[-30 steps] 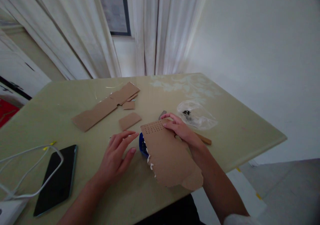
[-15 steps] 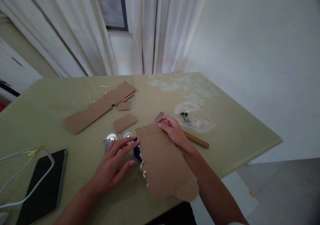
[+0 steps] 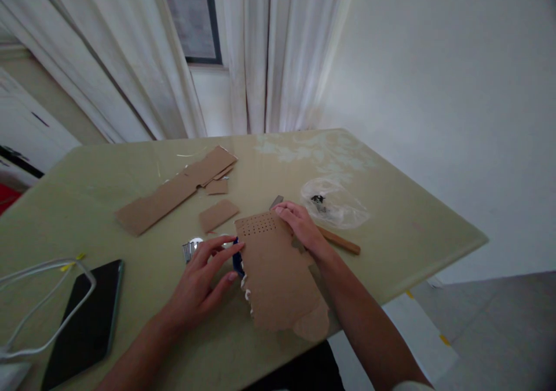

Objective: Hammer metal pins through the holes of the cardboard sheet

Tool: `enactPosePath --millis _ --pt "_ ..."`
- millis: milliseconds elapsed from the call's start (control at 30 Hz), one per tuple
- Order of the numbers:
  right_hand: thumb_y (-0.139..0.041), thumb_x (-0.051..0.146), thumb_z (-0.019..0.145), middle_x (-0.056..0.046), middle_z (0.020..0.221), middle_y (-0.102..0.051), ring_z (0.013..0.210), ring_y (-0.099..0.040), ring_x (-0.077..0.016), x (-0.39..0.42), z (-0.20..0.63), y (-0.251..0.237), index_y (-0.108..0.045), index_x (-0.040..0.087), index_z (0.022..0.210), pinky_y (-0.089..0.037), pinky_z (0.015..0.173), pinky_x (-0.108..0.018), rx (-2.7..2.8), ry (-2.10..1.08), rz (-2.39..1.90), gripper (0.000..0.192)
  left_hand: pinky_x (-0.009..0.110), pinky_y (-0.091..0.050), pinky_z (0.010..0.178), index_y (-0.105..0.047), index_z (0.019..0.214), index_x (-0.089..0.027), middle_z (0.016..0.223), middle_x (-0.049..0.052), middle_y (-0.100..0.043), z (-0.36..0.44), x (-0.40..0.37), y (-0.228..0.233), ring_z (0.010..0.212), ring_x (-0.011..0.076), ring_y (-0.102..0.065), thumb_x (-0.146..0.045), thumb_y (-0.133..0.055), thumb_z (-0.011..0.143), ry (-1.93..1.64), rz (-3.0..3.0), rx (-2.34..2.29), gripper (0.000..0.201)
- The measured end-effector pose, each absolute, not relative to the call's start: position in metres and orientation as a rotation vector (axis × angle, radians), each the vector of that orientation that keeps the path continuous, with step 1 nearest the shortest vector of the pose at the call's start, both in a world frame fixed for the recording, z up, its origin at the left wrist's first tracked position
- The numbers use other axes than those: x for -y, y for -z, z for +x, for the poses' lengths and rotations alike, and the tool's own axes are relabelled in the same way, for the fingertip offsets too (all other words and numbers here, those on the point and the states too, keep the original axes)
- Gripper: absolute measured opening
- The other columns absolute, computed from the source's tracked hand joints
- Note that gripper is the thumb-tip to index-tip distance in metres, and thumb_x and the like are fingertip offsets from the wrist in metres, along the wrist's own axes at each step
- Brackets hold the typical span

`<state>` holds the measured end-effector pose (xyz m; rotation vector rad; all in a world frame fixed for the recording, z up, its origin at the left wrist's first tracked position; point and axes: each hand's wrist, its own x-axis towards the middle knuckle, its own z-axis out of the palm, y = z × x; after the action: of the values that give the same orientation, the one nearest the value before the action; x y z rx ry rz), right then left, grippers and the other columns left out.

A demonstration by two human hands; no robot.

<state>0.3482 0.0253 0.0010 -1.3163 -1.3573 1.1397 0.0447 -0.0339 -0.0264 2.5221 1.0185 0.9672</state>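
A brown cardboard piece (image 3: 282, 281) with rows of small punched holes near its far end lies tilted in front of me. My right hand (image 3: 302, 223) grips its far right corner, thumb on top. With fingers apart, my left hand (image 3: 202, 278) touches the far left edge with its fingertips. Under that edge shows a dark blue object (image 3: 237, 262), mostly hidden. White ragged bits (image 3: 247, 293) run along the cardboard's left side. Beyond my right hand lies a hammer, its wooden handle (image 3: 341, 241) and grey metal head (image 3: 277, 201) showing on either side.
Behind my left hand are a bundle of nails (image 3: 190, 248) and a small cardboard rectangle (image 3: 218, 214). A long cardboard strip (image 3: 174, 197) lies farther back. At right sits a clear plastic bag (image 3: 336, 203) with dark bits. A black tablet (image 3: 89, 321) and white cable (image 3: 89, 287) occupy the left.
The near end of the cardboard has shifted slightly left and away from me. Both hands keep nearly the same places on it. The view has tilted a little.
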Motion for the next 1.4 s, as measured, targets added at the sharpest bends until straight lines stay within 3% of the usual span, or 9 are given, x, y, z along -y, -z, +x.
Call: enactPosePath --millis 200,467,600,700,833,1133,1267,1400 --pt "-0.058 0.072 0.093 0.003 0.062 -0.054 0.049 -0.046 -0.0138 -0.032 0.362 -0.004 -0.074 0.022 0.093 -0.035 0.049 -0.028 1.202 -1.055 -1.353 0.053 0.041 -0.049 0.116 -0.051 0.161 -0.03 0.15 0.011 -0.059 0.044 0.033 0.022 0.139 0.0275 -0.058 -0.03 -0.056 0.11 -0.989 2.552 -1.002 0.051" --pt "-0.058 0.069 0.094 0.003 0.061 -0.056 0.05 -0.051 -0.015 -0.041 0.371 0.003 -0.07 0.023 0.086 -0.04 0.052 -0.029 1.233 -0.826 -1.444 0.048 0.041 -0.05 0.113 -0.059 0.153 -0.025 0.143 0.013 -0.064 0.049 0.033 0.017 0.133 0.0269 -0.061 -0.031 -0.055 0.11 -1.09 2.575 -1.051 0.044" --pt "-0.06 0.062 0.093 0.002 0.062 -0.059 0.054 -0.054 -0.0168 -0.043 0.377 0.004 -0.069 0.023 0.086 -0.043 0.056 -0.031 1.262 -0.718 -1.489 0.041 0.036 -0.057 0.094 -0.074 0.128 -0.02 0.124 0.012 -0.071 0.032 0.015 0.003 0.105 0.0234 -0.07 -0.042 -0.05 0.11 -1.193 2.235 -1.575 0.036" --pt "-0.062 0.057 0.091 -0.002 0.068 -0.066 0.062 -0.06 -0.0194 -0.044 0.381 0.006 -0.069 0.022 0.087 -0.046 0.062 -0.033 1.283 -0.631 -1.52 0.036 0.037 -0.054 0.08 -0.076 0.118 -0.021 0.104 0.009 -0.078 0.003 -0.003 -0.003 0.085 0.0241 -0.071 -0.05 -0.05 0.103 -0.826 1.954 -2.019 0.041" --pt "-0.062 0.057 0.091 -0.005 0.071 -0.069 0.069 -0.064 -0.0229 -0.045 0.383 0.01 -0.069 0.023 0.084 -0.047 0.067 -0.035 1.33 -0.545 -1.551 0.035 0.038 -0.051 0.08 -0.077 0.114 -0.022 0.109 0.01 -0.082 -0.028 -0.016 0.001 0.095 0.0294 -0.075 -0.051 -0.051 0.097 -0.403 1.809 -2.121 0.042" --pt "-0.062 0.052 0.088 -0.006 0.075 -0.07 0.072 -0.064 -0.0231 -0.046 0.388 0.015 -0.07 0.023 0.084 -0.048 0.077 -0.038 1.359 -0.478 -1.597 0.031 0.04 -0.051 0.084 -0.077 0.103 -0.024 0.111 0.01 -0.08 -0.023 -0.013 0.007 0.099 0.0304 -0.074 -0.051 -0.05 0.095 -0.303 1.888 -2.058 0.039" --pt "-0.063 0.057 0.089 -0.004 0.07 -0.066 0.068 -0.062 -0.0215 -0.045 0.387 0.016 -0.07 0.022 0.085 -0.047 0.07 -0.035 1.354 -0.569 -1.591 0.035 0.04 -0.051 0.082 -0.077 0.101 -0.024 0.109 0.01 -0.08 -0.018 -0.011 0.006 0.097 0.0306 -0.073 -0.049 -0.049 0.098 -0.273 1.91 -2.058 0.038" --pt "-0.054 0.07 0.095 0.0 0.063 -0.061 0.053 -0.055 -0.0163 -0.043 0.385 0.012 -0.073 0.022 0.089 -0.043 0.054 -0.03 1.37 -0.791 -1.544 0.052 0.039 -0.051 0.082 -0.077 0.11 -0.023 0.109 0.011 -0.08 -0.014 -0.009 0.008 0.096 0.03 -0.074 -0.048 -0.046 0.102 -0.303 1.954 -2.049 0.041"
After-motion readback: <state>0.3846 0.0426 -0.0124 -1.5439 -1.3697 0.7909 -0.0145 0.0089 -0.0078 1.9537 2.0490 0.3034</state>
